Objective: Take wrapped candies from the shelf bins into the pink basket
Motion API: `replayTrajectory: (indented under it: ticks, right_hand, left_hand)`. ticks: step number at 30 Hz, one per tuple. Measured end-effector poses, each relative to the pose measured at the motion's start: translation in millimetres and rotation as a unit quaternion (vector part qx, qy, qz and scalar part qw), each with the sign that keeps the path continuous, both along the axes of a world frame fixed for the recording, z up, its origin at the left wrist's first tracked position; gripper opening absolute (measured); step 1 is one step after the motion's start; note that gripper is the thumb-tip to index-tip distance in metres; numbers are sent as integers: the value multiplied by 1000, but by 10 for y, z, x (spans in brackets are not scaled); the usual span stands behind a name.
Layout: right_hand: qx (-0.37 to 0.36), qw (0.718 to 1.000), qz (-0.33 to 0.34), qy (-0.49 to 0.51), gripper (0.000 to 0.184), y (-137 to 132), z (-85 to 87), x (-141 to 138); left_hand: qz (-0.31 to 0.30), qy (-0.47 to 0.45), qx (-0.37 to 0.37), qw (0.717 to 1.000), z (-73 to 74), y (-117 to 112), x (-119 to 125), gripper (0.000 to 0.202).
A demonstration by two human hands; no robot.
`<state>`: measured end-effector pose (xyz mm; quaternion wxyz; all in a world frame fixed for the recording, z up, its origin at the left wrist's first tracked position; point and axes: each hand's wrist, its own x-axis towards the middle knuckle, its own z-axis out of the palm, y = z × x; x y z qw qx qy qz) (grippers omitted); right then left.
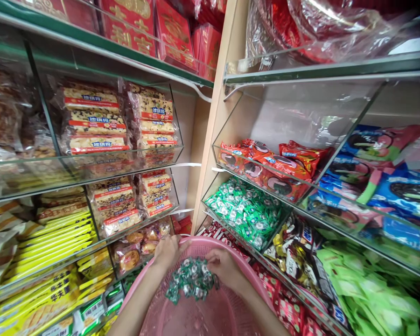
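A pink plastic basket with a perforated wall is in front of me, low in the view. My left hand is closed over its far left rim. Inside lies a heap of green-wrapped candies. At the right edge of that heap is my right hand, its fingers curled in and touching the candies. What those fingertips hold, if anything, is hidden. Just beyond the basket, to the right, a glass bin is filled with the same kind of green-wrapped candies.
Glass-fronted shelves flank a wooden post. Puffed-rice bars and yellow packets fill the left side. On the right are red packets, blue packets and light green packets. Red boxes stand above.
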<state>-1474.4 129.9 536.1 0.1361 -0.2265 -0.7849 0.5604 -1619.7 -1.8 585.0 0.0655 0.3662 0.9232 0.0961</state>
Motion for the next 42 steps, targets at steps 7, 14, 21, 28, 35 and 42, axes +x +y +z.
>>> replayTrajectory:
  ticks: [7, 14, 21, 28, 35, 42]
  right_hand:
    - [53, 996, -20, -66, 28, -58, -157, 79]
    - [4, 996, -31, -84, 14, -88, -252, 95]
    - [23, 997, -31, -70, 15, -138, -284, 84]
    - [262, 949, -41, -169, 23, -251, -69, 163]
    - [399, 900, 8, -175, 18, -500, 1078, 290]
    - [580, 782, -137, -184, 19, -151, 1813, 414]
  left_hand:
    - [-8, 1, -6, 1000, -5, 25, 28, 57]
    - [-14, 11, -16, 1000, -6, 52, 37, 57]
    - [-6, 12, -12, 1000, -36, 22, 45, 56]
    - [-9, 12, -13, 1000, -57, 14, 36, 56]
    - [-23, -4, -5, 1000, 19, 15, 44, 56]
    - [-13, -12, -3, 1000, 58, -40, 47, 59]
